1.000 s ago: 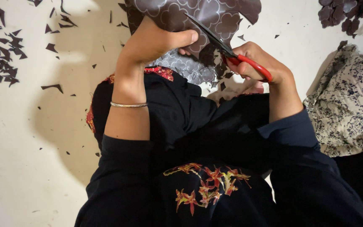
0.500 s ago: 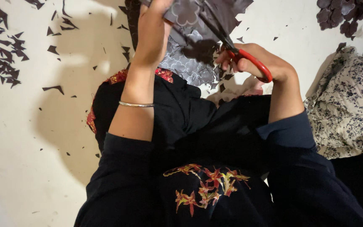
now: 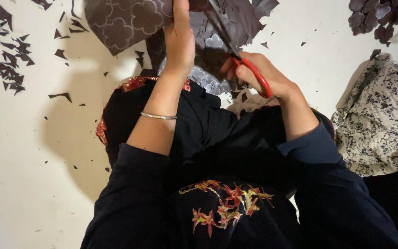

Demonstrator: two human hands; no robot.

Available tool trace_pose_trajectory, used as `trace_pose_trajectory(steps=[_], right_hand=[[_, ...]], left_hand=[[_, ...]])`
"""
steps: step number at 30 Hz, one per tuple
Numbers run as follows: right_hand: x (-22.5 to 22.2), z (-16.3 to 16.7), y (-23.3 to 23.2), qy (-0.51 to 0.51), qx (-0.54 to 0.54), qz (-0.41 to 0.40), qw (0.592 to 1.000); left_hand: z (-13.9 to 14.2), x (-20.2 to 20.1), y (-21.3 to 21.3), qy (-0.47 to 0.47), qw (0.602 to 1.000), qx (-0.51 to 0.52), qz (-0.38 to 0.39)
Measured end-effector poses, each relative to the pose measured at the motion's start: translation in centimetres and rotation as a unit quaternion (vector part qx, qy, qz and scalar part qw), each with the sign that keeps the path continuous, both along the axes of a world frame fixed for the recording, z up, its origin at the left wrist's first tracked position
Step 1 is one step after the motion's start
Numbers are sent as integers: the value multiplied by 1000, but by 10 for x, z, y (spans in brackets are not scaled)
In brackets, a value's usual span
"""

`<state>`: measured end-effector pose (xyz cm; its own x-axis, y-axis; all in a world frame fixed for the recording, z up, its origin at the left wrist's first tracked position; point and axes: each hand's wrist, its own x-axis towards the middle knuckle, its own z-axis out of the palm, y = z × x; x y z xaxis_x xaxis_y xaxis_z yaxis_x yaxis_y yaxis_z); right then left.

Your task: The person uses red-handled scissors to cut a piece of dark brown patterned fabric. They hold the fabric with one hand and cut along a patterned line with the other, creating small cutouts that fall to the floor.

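Head view: left hand (image 3: 180, 41) fingers clamped on patterned sheet (image 3: 125, 20), right hand (image 3: 259, 76) fingers gripping red scissors (image 3: 249, 74). Blades run just beside left fingers; slip risks nick or torn outline.

Sheet (image 3: 125, 20): thin dark maroon paper or leather-like stock, faintly sheened, with scored flower outlines.
Scissors (image 3: 249, 74): glossy red plastic handles, dark metal blades.
Bangle (image 3: 158, 116): thin polished silver-coloured metal.
Sleeves (image 3: 134, 184): matt black cloth, with red and gold embroidery (image 3: 226, 207) in glinting thread.
Floor (image 3: 28, 152): matt off-white, smooth, with dark scraps (image 3: 5, 60) of the same stock toward its left edge.
Bundle (image 3: 383, 115): soft printed cloth, cream with small dark flowers, at the right edge.
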<state>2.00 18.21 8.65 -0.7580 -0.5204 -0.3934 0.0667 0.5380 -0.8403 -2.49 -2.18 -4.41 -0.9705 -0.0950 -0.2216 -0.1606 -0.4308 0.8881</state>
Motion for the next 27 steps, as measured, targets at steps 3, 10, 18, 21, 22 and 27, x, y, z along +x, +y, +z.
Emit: trace_pose_trajectory(steps=[3, 10, 18, 21, 22, 27], right_hand=[[-1, -8, 5, 13, 16, -43, 999], [12, -9, 1, -76, -133, -99, 983], [18, -1, -21, -117, -66, 6, 991], [18, -1, -23, -115, -44, -18, 992], [18, -1, -23, -115, -38, -29, 992], [19, -1, -20, -153, -60, -37, 986]], left_hand=[[-2, -2, 1, 24, 999, -4, 33], [-1, -5, 6, -3, 999, 27, 22], [11, 0, 13, -20, 999, -11, -29], [11, 5, 15, 54, 997, 49, -35], [10, 6, 16, 37, 996, 72, -47], [-2, 4, 18, 39, 989, 143, -5]])
